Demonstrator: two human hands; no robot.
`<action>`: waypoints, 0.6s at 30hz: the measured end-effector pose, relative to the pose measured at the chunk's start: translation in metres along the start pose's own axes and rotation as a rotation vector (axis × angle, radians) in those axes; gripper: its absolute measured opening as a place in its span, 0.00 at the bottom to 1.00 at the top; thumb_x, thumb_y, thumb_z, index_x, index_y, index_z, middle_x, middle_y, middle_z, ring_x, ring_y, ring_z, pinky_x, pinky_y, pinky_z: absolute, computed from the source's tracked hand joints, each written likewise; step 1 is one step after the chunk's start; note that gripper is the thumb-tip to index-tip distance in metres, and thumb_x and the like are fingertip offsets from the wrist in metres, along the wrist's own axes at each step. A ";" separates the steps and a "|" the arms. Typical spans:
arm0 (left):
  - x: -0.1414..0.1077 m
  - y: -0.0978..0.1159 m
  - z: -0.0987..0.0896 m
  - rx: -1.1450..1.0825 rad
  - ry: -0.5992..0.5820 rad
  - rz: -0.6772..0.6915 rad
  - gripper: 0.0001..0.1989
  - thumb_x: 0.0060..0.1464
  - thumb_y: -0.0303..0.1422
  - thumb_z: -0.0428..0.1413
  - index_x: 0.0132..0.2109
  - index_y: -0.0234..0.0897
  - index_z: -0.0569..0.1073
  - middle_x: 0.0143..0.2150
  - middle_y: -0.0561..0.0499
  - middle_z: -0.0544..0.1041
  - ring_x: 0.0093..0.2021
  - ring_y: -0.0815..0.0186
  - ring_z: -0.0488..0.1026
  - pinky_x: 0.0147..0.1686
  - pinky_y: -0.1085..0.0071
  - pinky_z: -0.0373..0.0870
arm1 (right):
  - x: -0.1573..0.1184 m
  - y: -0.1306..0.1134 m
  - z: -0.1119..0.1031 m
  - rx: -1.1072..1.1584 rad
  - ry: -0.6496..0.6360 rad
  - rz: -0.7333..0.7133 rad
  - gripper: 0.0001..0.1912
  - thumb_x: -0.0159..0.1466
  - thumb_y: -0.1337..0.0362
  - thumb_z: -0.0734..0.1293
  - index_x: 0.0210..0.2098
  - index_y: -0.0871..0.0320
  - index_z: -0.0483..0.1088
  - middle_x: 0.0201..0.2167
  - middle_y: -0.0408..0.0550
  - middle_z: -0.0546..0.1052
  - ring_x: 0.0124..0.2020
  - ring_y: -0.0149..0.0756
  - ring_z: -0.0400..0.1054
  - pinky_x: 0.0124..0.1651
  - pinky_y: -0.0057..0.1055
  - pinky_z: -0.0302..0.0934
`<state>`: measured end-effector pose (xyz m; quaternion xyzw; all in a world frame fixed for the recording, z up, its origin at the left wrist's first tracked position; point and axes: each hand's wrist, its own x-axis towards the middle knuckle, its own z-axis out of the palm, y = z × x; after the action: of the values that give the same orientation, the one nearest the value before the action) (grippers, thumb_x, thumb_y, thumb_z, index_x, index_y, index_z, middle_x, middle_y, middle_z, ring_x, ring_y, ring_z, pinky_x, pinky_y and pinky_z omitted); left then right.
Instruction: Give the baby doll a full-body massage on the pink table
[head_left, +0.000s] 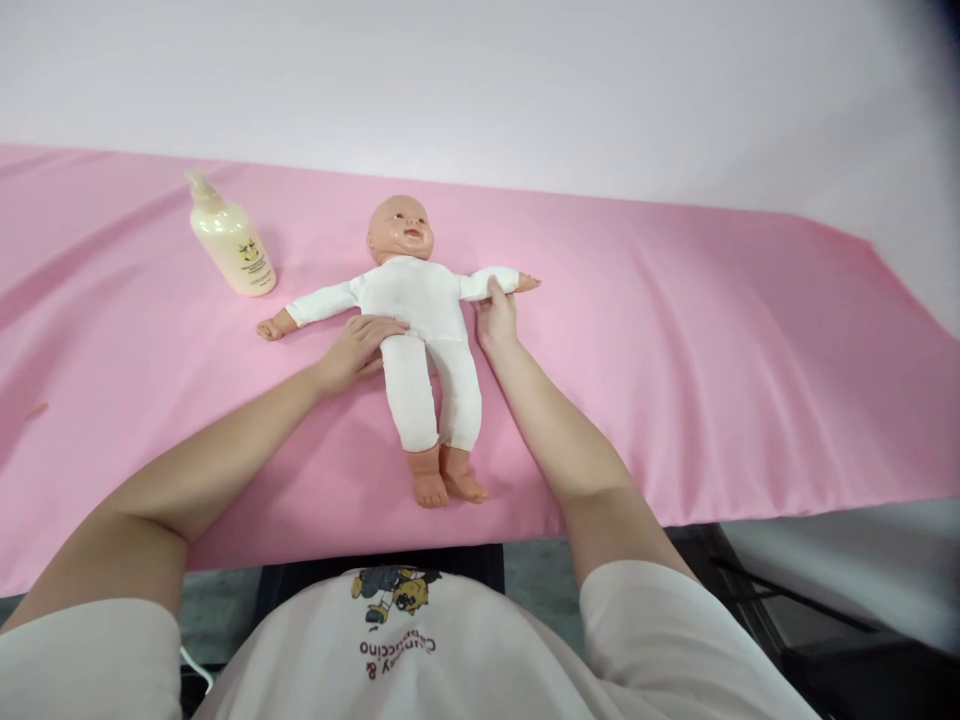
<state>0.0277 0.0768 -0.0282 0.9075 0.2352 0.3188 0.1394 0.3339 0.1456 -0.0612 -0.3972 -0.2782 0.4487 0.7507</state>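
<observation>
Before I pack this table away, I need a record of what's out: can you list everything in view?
Doll: one, white body, peach head, hands and feet, face up on the cloth
Pump bottle: one, cream, left of the doll
Cloth: one, pink, under both
Small mark: one, orange, far left; unclear what
Wall: white, behind
Floor: grey, below
Dark frame: black, lower right
Shirt: one, whitish, printed, bottom
Left hand: one, on the doll's waist
Right hand: one, holding the doll's sleeve
</observation>
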 end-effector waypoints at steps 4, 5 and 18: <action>0.001 0.003 -0.003 -0.031 -0.026 -0.038 0.20 0.72 0.44 0.49 0.63 0.40 0.71 0.64 0.39 0.77 0.67 0.51 0.70 0.64 0.51 0.64 | -0.001 0.003 0.001 0.013 0.018 -0.036 0.30 0.62 0.56 0.72 0.62 0.48 0.63 0.61 0.46 0.76 0.57 0.35 0.76 0.61 0.42 0.74; 0.001 0.004 -0.004 -0.044 -0.027 -0.047 0.21 0.72 0.45 0.49 0.63 0.40 0.71 0.64 0.39 0.77 0.67 0.51 0.70 0.65 0.51 0.64 | -0.002 0.002 0.002 0.009 0.010 -0.051 0.32 0.62 0.55 0.72 0.63 0.46 0.62 0.62 0.46 0.75 0.58 0.35 0.76 0.61 0.42 0.74; 0.008 0.006 0.002 -0.321 0.161 -0.170 0.23 0.68 0.54 0.51 0.57 0.45 0.77 0.55 0.42 0.82 0.57 0.49 0.78 0.59 0.47 0.73 | -0.012 -0.002 0.004 -0.172 -0.126 -0.201 0.35 0.64 0.45 0.72 0.65 0.44 0.62 0.62 0.48 0.74 0.61 0.40 0.74 0.63 0.45 0.72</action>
<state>0.0362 0.0750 -0.0230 0.8222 0.2676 0.4106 0.2896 0.3265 0.1354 -0.0580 -0.4012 -0.4007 0.3697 0.7360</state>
